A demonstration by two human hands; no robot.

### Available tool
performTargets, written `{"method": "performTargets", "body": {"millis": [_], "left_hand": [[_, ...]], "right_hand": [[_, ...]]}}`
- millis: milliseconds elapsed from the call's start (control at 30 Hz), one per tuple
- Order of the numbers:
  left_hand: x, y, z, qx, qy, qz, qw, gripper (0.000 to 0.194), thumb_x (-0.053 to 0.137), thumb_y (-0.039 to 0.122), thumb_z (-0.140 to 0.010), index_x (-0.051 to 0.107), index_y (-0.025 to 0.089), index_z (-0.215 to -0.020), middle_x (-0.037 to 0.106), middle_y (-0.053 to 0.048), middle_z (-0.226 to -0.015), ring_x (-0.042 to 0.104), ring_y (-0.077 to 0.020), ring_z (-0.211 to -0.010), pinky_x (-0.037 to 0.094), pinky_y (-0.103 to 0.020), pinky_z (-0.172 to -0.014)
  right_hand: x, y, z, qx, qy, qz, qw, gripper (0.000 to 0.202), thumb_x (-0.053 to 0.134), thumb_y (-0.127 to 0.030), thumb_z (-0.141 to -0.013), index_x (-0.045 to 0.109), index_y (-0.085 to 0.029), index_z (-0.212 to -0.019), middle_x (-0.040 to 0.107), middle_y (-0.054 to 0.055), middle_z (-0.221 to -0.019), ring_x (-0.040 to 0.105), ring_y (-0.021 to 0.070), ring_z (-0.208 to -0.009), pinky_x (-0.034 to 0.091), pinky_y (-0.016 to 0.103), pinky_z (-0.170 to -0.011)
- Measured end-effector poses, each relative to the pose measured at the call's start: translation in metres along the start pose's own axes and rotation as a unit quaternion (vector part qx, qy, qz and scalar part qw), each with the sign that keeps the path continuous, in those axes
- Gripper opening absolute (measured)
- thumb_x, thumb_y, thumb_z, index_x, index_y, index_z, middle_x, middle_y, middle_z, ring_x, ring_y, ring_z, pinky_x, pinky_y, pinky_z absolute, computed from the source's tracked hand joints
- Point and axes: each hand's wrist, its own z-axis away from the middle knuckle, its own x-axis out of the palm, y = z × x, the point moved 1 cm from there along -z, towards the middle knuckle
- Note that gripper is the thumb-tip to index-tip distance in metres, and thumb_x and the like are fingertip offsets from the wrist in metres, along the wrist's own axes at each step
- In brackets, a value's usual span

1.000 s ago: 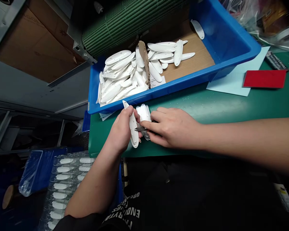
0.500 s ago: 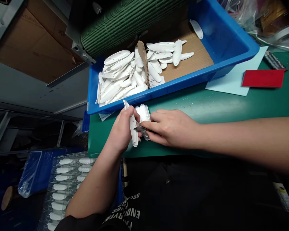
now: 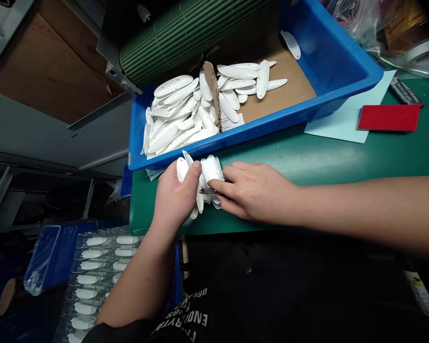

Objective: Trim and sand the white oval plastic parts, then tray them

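Note:
My left hand (image 3: 175,193) is closed around white elongated plastic pieces (image 3: 199,202), with two of them fanned out beyond the thumb. Between the fingers of my right hand (image 3: 248,190) is a pair of small nippers (image 3: 208,191), mostly covered by the hand. Its pointed metal tip reaches up to the held pieces; whether it touches them I cannot tell. Just behind the nippers, a row of similar white pieces (image 3: 213,166) stands close together on the green table (image 3: 271,159).
A blue bin (image 3: 264,129) beyond my hands holds many white pieces (image 3: 164,138), split by a cardboard divider (image 3: 212,85). Right of it lie a red block (image 3: 388,117) and light-blue paper (image 3: 343,121). Clear trays (image 3: 89,267) of white pieces are at lower left.
My left hand has turned and shifted slightly left; a second white piece now shows beside the one it held. My right hand keeps the nippers in nearly the same place.

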Motion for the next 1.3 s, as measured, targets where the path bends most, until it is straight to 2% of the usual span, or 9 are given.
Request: {"method": "performTargets", "body": {"millis": [300, 433, 567, 767, 833, 933, 1033, 1133, 1300], "left_hand": [[0.001, -0.001, 0.003, -0.010, 0.000, 0.025, 1.000, 0.031, 0.065, 0.048, -0.096, 0.067, 0.020, -0.083, 0.061, 0.000, -0.071, 0.053, -0.0158, -0.063, 0.042, -0.025, -0.058], [-0.004, -0.010, 0.003, -0.039, 0.002, 0.080, 0.996, 0.032, 0.067, 0.052, -0.093, 0.068, 0.021, -0.086, 0.062, 0.001, -0.068, 0.056, -0.0158, -0.058, 0.044, -0.024, -0.054], [-0.011, -0.032, -0.002, -0.085, -0.003, 0.075, 0.994, 0.030, 0.070, 0.050, -0.091, 0.067, 0.021, -0.087, 0.064, 0.001, -0.066, 0.060, -0.0174, -0.056, 0.043, -0.024, -0.050], [-0.006, -0.060, -0.014, -0.088, 0.002, 0.076, 0.993, 0.032, 0.079, 0.048, -0.083, 0.069, 0.019, -0.090, 0.069, -0.001, -0.080, 0.061, -0.0160, -0.067, 0.046, -0.022, -0.056], [0.000, -0.059, -0.018, -0.089, -0.012, 0.069, 0.994, 0.034, 0.079, 0.051, -0.082, 0.068, 0.019, -0.090, 0.071, -0.002, -0.081, 0.063, -0.0161, -0.066, 0.047, -0.022, -0.055], [0.004, -0.053, -0.021, -0.103, -0.032, 0.077, 0.991, 0.036, 0.077, 0.054, -0.082, 0.063, 0.022, -0.088, 0.066, 0.001, -0.067, 0.062, -0.0168, -0.049, 0.044, -0.023, -0.043], [0.001, -0.048, -0.020, -0.109, -0.023, 0.104, 0.988, 0.023, 0.067, 0.045, -0.086, 0.057, 0.024, -0.083, 0.056, 0.006, -0.056, 0.057, -0.0169, -0.038, 0.039, -0.023, -0.035], [-0.007, -0.043, -0.015, -0.112, -0.026, 0.170, 0.979, 0.007, 0.060, 0.030, -0.080, 0.059, 0.024, -0.083, 0.054, 0.006, -0.054, 0.056, -0.0159, -0.039, 0.043, -0.023, -0.037], [-0.012, -0.030, -0.009, -0.090, -0.024, 0.218, 0.971, 0.017, 0.066, 0.030, -0.082, 0.063, 0.023, -0.098, 0.062, 0.004, -0.064, 0.062, -0.0167, -0.051, 0.053, -0.027, -0.051]], "right_hand": [[0.004, -0.001, -0.001, -0.012, -0.038, -0.038, 0.999, 0.033, 0.051, -0.035, -0.109, 0.071, -0.016, -0.126, 0.066, 0.009, -0.098, 0.056, 0.0226, -0.085, 0.031, 0.035, -0.067], [0.008, 0.005, 0.000, -0.012, 0.031, -0.092, 0.995, 0.034, 0.053, -0.036, -0.107, 0.074, -0.017, -0.126, 0.067, 0.007, -0.092, 0.056, 0.0198, -0.081, 0.033, 0.033, -0.069], [0.009, 0.013, -0.001, 0.020, 0.101, -0.140, 0.985, 0.034, 0.055, -0.034, -0.105, 0.075, -0.019, -0.128, 0.064, 0.005, -0.086, 0.054, 0.0173, -0.076, 0.030, 0.031, -0.065], [0.011, 0.015, -0.002, 0.036, 0.100, -0.154, 0.982, 0.035, 0.057, -0.033, -0.102, 0.076, -0.017, -0.127, 0.062, 0.004, -0.083, 0.052, 0.0163, -0.074, 0.029, 0.030, -0.064], [0.012, 0.015, -0.002, 0.041, 0.092, -0.153, 0.983, 0.035, 0.057, -0.033, -0.102, 0.076, -0.019, -0.128, 0.062, 0.004, -0.083, 0.052, 0.0166, -0.074, 0.029, 0.030, -0.064], [0.013, 0.016, -0.002, 0.049, 0.087, -0.149, 0.984, 0.036, 0.058, -0.033, -0.101, 0.076, -0.019, -0.129, 0.063, 0.004, -0.084, 0.054, 0.0170, -0.075, 0.028, 0.030, -0.064], [0.013, 0.017, -0.002, 0.058, 0.084, -0.145, 0.984, 0.036, 0.058, -0.033, -0.101, 0.076, -0.020, -0.129, 0.065, 0.005, -0.085, 0.055, 0.0175, -0.077, 0.028, 0.030, -0.064], [0.012, 0.018, -0.002, 0.059, 0.076, -0.138, 0.986, 0.035, 0.059, -0.034, -0.101, 0.077, -0.021, -0.128, 0.066, 0.005, -0.086, 0.056, 0.0180, -0.079, 0.027, 0.030, -0.064], [0.011, 0.017, -0.002, 0.045, 0.076, -0.127, 0.988, 0.034, 0.059, -0.038, -0.103, 0.076, -0.023, -0.128, 0.066, 0.005, -0.092, 0.057, 0.0190, -0.085, 0.027, 0.032, -0.064]]}}
